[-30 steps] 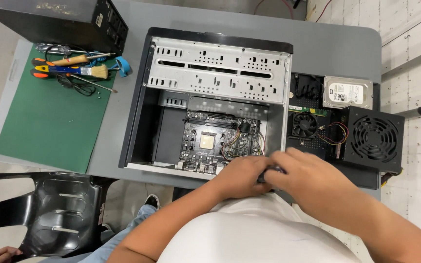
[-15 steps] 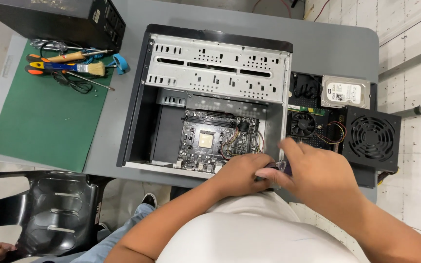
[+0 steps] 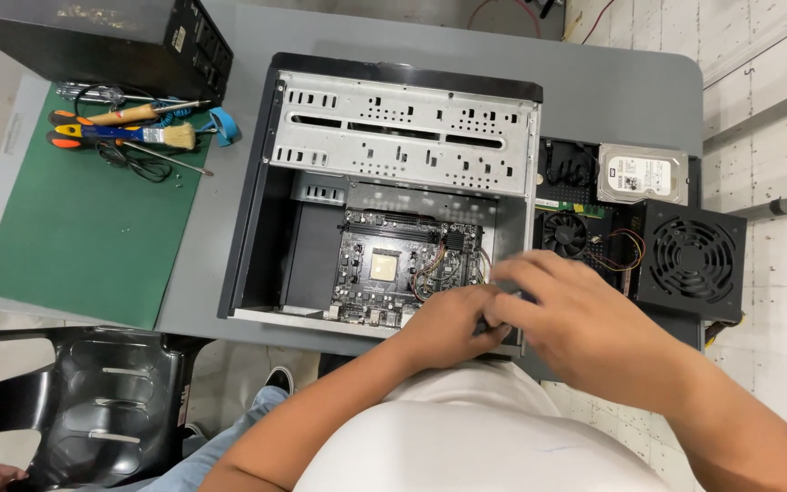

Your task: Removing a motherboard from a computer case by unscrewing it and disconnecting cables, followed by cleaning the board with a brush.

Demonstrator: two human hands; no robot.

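on the grey table (image 3: 612, 82), an open computer case (image 3: 393, 191) is laid on its side, its panel off. inside the case, a perforated metal drive cage (image 3: 403, 132) is seen across the far half; a dark circuit board (image 3: 403, 269) is seated in the near half, with a pale square socket (image 3: 384, 266) at its middle and a bundle of thin coloured wires (image 3: 444, 273) near its right edge.

at the near right corner of the case, both hands are brought close together. the left hand (image 3: 453, 323) is curled, knuckles up, fingers tucked against the case edge. the right hand (image 3: 585, 323) is laid just beside it, fingers bent and closed toward the left hand's fingertips. what is pinched between them is hidden; it cannot be told.

right of the case, outside it, a black power supply (image 3: 689, 260) with a round fan grille is set down. a hard drive (image 3: 641, 173) is lying behind it, label up. a small black fan (image 3: 564, 232) is seen between case and power supply, with thin wires running off it.

left of the case, a green mat (image 3: 75, 237) is spread out; on its far end a brush (image 3: 138, 135), a screwdriver (image 3: 125, 114) and cables are gathered. a second black case (image 3: 102, 36) is standing at the far left corner. a black chair (image 3: 93, 401) is noted below the table edge.
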